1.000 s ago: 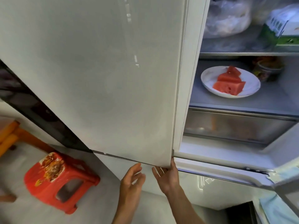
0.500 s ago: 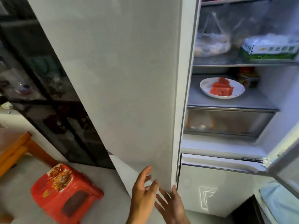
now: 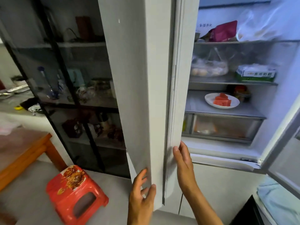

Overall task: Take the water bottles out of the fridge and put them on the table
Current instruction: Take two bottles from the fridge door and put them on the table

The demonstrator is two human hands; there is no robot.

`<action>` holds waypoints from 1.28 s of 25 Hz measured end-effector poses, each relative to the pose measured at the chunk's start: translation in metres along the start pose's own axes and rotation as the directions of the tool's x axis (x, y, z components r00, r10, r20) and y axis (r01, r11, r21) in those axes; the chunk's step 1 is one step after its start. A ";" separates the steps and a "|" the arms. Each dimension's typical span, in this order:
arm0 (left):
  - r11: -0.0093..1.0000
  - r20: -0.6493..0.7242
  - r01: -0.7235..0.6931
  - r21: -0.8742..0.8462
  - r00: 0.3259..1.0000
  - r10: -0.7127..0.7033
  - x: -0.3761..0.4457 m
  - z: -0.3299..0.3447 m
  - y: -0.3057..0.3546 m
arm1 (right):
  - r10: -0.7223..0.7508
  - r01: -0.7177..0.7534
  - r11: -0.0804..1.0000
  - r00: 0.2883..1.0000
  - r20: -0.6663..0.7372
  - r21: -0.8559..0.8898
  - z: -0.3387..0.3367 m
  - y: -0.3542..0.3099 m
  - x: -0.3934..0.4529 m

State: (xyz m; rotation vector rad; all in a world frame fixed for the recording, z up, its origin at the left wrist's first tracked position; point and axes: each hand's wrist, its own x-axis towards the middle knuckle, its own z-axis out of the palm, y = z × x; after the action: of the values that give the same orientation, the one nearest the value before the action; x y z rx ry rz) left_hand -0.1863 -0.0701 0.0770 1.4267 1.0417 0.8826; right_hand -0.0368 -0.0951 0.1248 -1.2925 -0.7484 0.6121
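Note:
The white left fridge door (image 3: 142, 88) stands swung out, edge-on to me. My left hand (image 3: 142, 190) grips its lower outer edge, fingers curled on the front face. On the door's inner side, my right hand (image 3: 182, 161) lies against the edge with fingers spread. The fridge interior (image 3: 227, 143) is lit, with the right door (image 3: 282, 143) also ajar. Shelves hold a plate of watermelon (image 3: 222, 100), plastic bags (image 3: 209, 67), a green-and-white carton (image 3: 255, 73) and a pink pouch (image 3: 224, 30). No water bottle is visible; the left door's inner racks are hidden.
A red plastic stool (image 3: 75, 192) stands on the floor at lower left. An orange wooden table (image 3: 24, 153) is at the far left. A dark glass cabinet (image 3: 73, 88) with dishes stands beside the fridge. A light blue cloth (image 3: 279, 200) hangs at lower right.
The left door has swung further outward and now shows edge-on. My left hand took hold of its lower edge and my right hand rose onto its inner side. More upper shelves came into view.

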 end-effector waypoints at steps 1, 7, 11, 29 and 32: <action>1.000 -0.033 0.000 -0.019 0.999 0.000 -0.003 -0.006 0.000 | -0.004 0.004 1.000 1.000 0.031 -0.012 0.007 -0.001 -0.006; 0.990 -0.194 -0.002 -0.139 0.981 -0.026 -0.015 -0.055 0.001 | -0.015 0.031 0.983 0.996 0.087 -0.179 0.045 0.003 -0.036; 0.985 -0.385 -0.053 -0.166 0.923 -0.015 -0.015 -0.089 0.004 | -0.028 0.084 0.967 0.973 0.227 -0.241 0.076 0.000 -0.049; 0.962 -0.465 -0.212 0.170 0.844 0.268 0.063 -0.247 0.071 | -0.126 0.354 0.832 0.870 0.477 -0.426 0.268 -0.001 -0.066; 0.970 -0.476 -0.172 0.171 0.847 0.234 0.085 -0.269 0.074 | -0.372 0.559 0.685 0.820 0.435 -0.467 0.263 -0.007 -0.035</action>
State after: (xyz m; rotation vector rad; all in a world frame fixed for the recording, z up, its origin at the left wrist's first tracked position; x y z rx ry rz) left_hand -0.4010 0.0998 0.1781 1.4668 1.3583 1.4136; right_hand -0.2642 0.0392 0.1543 -1.4794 -1.5718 0.1427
